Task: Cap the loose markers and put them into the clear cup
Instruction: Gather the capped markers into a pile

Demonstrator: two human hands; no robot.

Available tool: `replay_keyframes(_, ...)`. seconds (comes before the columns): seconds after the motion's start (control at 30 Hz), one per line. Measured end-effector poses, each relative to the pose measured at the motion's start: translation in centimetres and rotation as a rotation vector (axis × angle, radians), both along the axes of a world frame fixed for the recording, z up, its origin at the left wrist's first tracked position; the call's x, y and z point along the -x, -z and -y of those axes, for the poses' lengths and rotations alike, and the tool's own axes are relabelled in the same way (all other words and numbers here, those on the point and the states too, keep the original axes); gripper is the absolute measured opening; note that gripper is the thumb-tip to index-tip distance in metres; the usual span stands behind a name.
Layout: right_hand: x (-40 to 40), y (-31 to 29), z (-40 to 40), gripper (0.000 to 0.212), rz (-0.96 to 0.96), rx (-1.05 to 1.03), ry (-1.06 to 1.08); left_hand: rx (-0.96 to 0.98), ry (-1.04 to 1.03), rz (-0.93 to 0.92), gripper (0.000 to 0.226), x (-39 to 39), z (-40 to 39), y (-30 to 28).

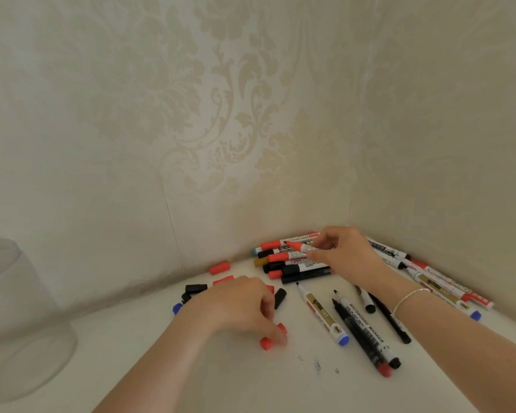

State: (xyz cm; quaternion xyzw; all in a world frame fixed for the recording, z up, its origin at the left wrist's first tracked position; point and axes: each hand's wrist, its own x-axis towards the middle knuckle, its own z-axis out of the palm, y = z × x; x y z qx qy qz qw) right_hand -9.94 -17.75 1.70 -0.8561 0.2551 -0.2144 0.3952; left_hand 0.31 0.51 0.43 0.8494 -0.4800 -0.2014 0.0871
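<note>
red caps (219, 268), black caps (196, 288), cream damask wallpaper (221, 114), white table (161, 368).

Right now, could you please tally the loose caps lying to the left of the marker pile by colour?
Red caps: 4, one pinched by the left hand, one half hidden behind it
Black caps: 3
Blue caps: 1
Total: 8

Cup (18, 317) left of marker pile (295, 260)
</note>
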Motion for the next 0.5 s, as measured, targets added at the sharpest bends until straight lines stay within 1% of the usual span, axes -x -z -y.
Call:
replay_keyframes(0.03,-0.1,0.1,0.0,0.009,0.000,-0.002,-0.001,-0.066,0.029,0.035,0.032,0.2,0.1,0.1)
replay_keyframes(0.1,-0.1,0.2,-0.1,0.009,0.016,-0.010,-0.006,-0.083,0.068,0.041,0.022,0.4,0.2,0.1)
replay_keyframes(0.13,-0.1,0.2,-0.3,0.009,0.029,-0.018,-0.013,-0.042,0.071,0.016,0.019,0.3,0.3,0.0)
replay_keyframes(0.17,-0.1,0.1,-0.4,0.009,0.041,-0.027,-0.026,0.039,0.054,-0.027,0.018,-0.1,0.4,-0.2)
replay_keyframes(0.23,0.0,-0.1,-0.6,0.009,0.051,-0.038,-0.067,0.259,-0.051,-0.126,0.019,-1.2,0.7,-0.7)
replay_keyframes(0.3,0.1,-0.4,-0.7,0.007,0.057,-0.042,-0.099,0.416,-0.146,-0.149,0.015,-2.3,1.1,-0.9)
replay_keyframes(0.4,0.1,-0.7,-0.8,0.010,0.067,-0.045,-0.123,0.496,-0.175,-0.123,0.012,-3.3,1.6,-1.1)
replay_keyframes(0.5,0.1,-0.8,-1.0,0.013,0.078,-0.045,-0.128,0.542,-0.194,-0.134,0.018,-3.6,1.8,-1.1)
